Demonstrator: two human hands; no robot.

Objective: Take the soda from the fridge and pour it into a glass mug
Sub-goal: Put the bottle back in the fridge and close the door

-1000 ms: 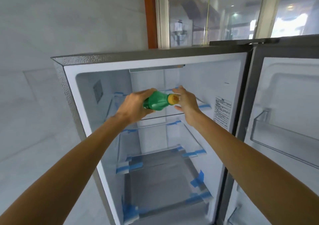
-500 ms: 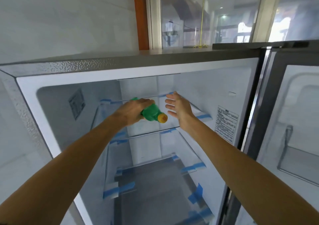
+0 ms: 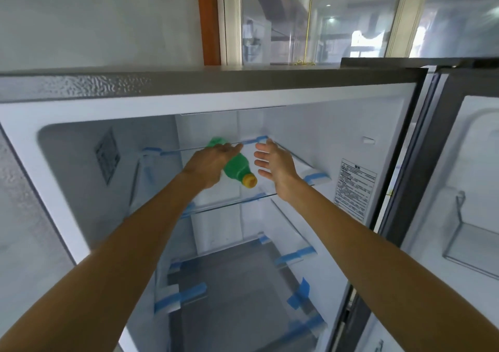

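Head view: a second before, our right hand (image 3: 275, 164) had pinched the cap of the soda (image 3: 234, 166); now it hung just beside the bottle, fingers spread and released. Our left hand (image 3: 209, 166) alone gripped the body, fingers clenched round it, the bottle tilted cap-down toward us above the top shelf (image 3: 302, 164) inside the fridge (image 3: 310, 100). We judged the bottle still needed lifting clear; no mug showed.

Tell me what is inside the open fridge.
Inside the fridge only a green soda bottle with a yellow cap shows, held tilted by the left hand. The glass shelves look bare; the arms cover parts of the lower ones.
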